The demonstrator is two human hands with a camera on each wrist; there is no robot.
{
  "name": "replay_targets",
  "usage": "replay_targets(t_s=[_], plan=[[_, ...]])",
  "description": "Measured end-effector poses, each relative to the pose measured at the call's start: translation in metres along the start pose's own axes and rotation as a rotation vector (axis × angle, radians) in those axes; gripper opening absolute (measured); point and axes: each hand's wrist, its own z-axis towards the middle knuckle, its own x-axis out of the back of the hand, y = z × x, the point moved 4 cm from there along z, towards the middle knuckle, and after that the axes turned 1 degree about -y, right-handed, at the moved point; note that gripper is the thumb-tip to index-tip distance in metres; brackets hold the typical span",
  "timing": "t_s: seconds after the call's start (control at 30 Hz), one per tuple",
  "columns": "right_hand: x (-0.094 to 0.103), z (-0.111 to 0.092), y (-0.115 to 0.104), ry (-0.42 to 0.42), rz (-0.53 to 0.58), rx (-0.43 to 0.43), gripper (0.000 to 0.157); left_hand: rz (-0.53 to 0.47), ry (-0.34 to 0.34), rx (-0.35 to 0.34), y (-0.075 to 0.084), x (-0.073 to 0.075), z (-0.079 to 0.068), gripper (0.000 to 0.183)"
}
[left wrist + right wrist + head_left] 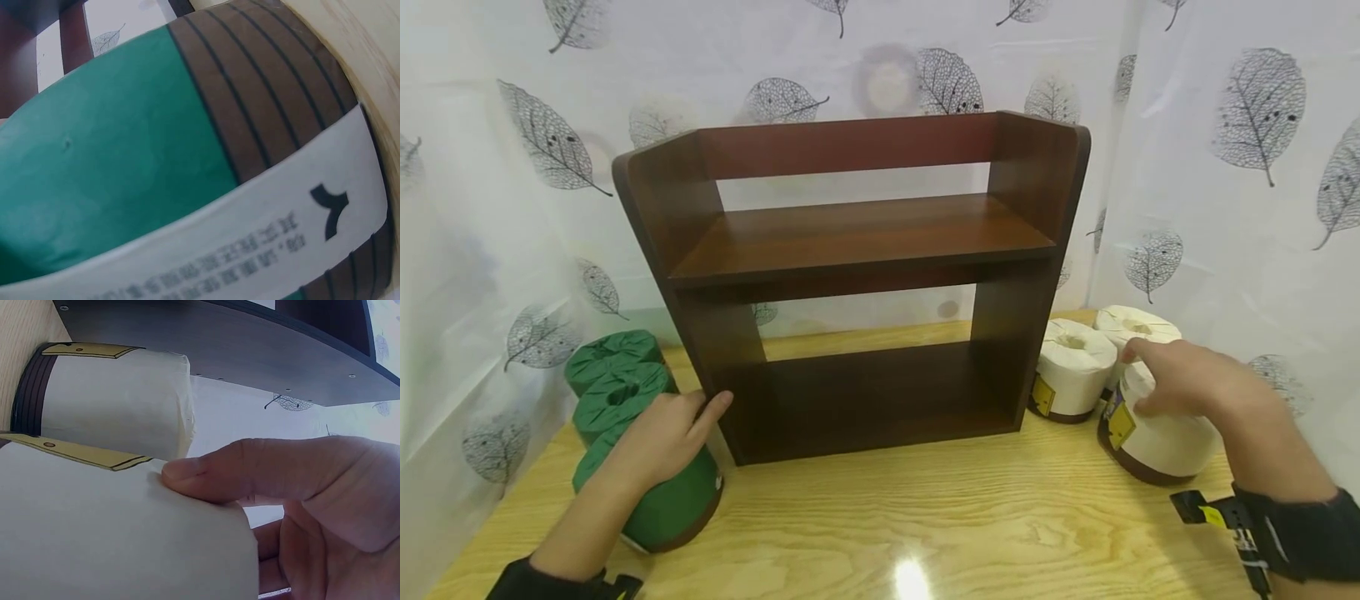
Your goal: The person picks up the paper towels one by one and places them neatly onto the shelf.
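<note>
Over the nearest green-wrapped toilet roll (673, 504) lies my left hand (662, 437), its thumb stretched out toward the shelf's side and its other fingertips hidden. That roll's green side, brown striped base and white printed band (350, 194) fill the left wrist view. My right hand (1183, 379) grips the top edge of the nearest white-wrapped toilet roll (1176, 442). In the right wrist view its thumb (200, 478) presses the white wrapper below a yellow label, with the other fingers on the roll's far side.
A dark brown two-tier wooden shelf (865, 237) stands on the wooden table (880, 517) between the hands. Two more green rolls (617, 396) line up behind the left one. Two more white rolls (1071, 367) stand beside the shelf's right side. A leaf-patterned curtain (1180, 167) hangs behind.
</note>
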Motion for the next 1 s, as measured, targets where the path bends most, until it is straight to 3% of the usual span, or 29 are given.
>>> replay_targets(t_s=[0.57,1.0], plan=[[0.007,-0.012,-0.021,-0.061,0.053,0.057,0.055,0.016,-0.006,-0.003,0.002,0.002,0.001,0.055],[0.02,-0.034,-0.059,0.046,0.023,0.188,0.048,0.026,-0.011,0.0,0.002,0.001,0.002,0.053]])
